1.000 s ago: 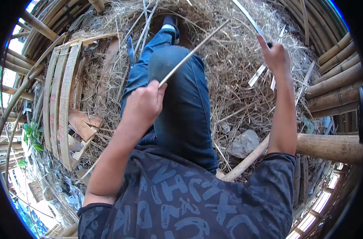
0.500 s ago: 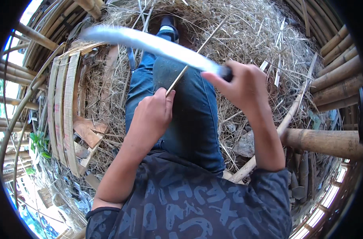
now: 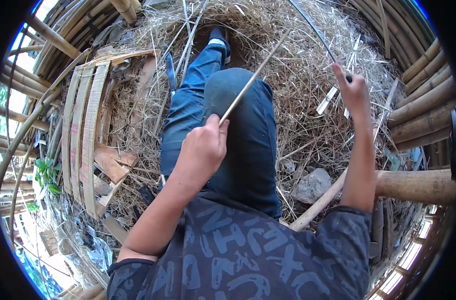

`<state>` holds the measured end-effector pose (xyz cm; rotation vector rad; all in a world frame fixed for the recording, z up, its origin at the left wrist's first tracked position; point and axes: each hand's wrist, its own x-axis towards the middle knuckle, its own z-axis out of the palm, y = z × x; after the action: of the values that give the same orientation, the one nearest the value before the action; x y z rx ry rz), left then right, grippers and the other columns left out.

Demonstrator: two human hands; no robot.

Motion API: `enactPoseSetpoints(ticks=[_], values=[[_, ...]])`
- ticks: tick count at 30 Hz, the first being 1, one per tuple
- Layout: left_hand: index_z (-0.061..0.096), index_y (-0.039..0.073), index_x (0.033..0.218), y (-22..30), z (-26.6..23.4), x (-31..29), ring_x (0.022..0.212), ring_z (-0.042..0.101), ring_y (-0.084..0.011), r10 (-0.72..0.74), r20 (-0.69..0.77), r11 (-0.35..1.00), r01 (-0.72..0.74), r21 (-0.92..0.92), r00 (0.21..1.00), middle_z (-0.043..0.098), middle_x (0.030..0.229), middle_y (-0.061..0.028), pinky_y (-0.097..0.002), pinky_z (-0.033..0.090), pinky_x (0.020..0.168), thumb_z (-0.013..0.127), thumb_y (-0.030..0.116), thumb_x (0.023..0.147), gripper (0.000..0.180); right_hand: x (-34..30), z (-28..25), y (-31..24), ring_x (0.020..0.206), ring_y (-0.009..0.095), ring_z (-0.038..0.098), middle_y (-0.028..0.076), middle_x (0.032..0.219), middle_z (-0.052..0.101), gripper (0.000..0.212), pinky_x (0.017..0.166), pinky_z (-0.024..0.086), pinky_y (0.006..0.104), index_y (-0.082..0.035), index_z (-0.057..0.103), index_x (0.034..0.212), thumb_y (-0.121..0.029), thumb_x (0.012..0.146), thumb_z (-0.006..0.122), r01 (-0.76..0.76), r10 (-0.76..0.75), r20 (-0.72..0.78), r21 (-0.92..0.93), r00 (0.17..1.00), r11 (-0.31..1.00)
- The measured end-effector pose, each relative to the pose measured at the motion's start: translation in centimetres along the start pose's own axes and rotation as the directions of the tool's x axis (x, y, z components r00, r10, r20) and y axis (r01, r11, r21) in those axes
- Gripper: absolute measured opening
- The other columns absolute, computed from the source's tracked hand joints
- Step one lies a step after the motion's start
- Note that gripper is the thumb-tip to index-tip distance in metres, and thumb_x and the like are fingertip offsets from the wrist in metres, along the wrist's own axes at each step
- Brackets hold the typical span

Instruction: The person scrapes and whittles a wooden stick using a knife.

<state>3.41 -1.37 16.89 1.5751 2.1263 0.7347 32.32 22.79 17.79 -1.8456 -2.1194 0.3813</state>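
Two closed grips: left hand (image 3: pixel 204 150), stick (image 3: pixel 255 78); right hand (image 3: pixel 355 94), blade (image 3: pixel 314 29). Likely stroke setup; next move needs steady stick.

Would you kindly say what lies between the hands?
In the head view, the jeans-clad leg, dry straw and a pale wood strip lie between left hand and right hand.

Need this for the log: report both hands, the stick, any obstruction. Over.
Left hand closed on thin stick. Right hand gripping long-bladed knife, apart from stick. Stick slants up and right. Bent knee behind it in view; contact unclear.
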Motion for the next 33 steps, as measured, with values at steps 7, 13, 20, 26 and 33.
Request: enactPoseSetpoints(ticks=[7,13,20,26,33], values=[[0.050,0.000,0.086,1.6,0.0,0.3,0.063,0.057,-0.0483,-0.008,0.077,0.995,0.000,0.102,0.997,0.056,0.063,-0.0276,-0.0571,0.040,0.055,0.046,0.021,0.100,0.026,-9.1,1.3,-10.0,0.047,0.018,0.056,0.007,0.050,0.055,0.070,0.047,0.042,0.0341,-0.001,0.063,0.062,-0.068,0.081,0.060,0.233,-0.315,0.128,0.432,0.940,0.871],[0.048,0.002,0.087,1.1,0.6,0.3,0.061,0.062,-0.0440,0.104,0.017,0.972,-0.106,0.208,0.994,0.060,0.061,-0.0243,-0.0533,0.048,0.052,0.049,0.020,0.098,0.021,-6.0,2.8,-10.7,0.059,0.033,0.067,0.018,0.057,0.061,0.077,0.061,0.054,0.0409,0.000,0.065,0.063,-0.076,0.072,0.061,0.532,-0.551,0.149,0.147,0.821,0.834],[0.049,0.001,0.087,-0.6,0.3,-0.4,0.062,0.061,-0.0456,0.073,-0.075,0.980,-0.058,0.191,0.994,0.060,0.061,-0.0252,-0.0544,0.048,0.054,0.046,0.023,0.099,0.025,-2.7,2.3,-8.6,0.051,0.020,0.061,0.007,0.060,0.064,0.071,0.048,0.048,0.0357,-0.007,0.066,0.067,-0.076,0.079,0.054,0.513,-0.513,0.039,-0.120,0.858,0.850],[0.052,-0.002,0.088,-1.7,0.5,-1.0,0.066,0.057,-0.0497,0.009,-0.011,1.000,-0.009,-0.013,1.000,0.057,0.065,-0.0298,-0.0577,0.042,0.058,0.047,0.021,0.099,0.027,1.9,-4.0,8.4,0.044,0.017,0.050,0.006,0.054,0.054,0.066,0.047,0.041,0.0319,-0.009,0.053,0.061,-0.072,0.082,0.055,-0.045,0.073,-0.219,0.130,0.973,0.990],[0.054,-0.003,0.082,-0.5,-1.5,1.1,0.071,0.060,-0.0467,0.073,0.231,0.970,-0.015,-0.243,0.970,0.058,0.069,-0.0284,-0.0512,0.044,0.060,0.048,0.025,0.099,0.034,-6.8,3.6,4.1,0.041,0.005,0.048,-0.004,0.049,0.049,0.056,0.037,0.034,0.0210,-0.006,0.061,0.075,-0.061,0.087,0.061,-0.056,0.106,-0.056,0.567,0.993,0.822]])
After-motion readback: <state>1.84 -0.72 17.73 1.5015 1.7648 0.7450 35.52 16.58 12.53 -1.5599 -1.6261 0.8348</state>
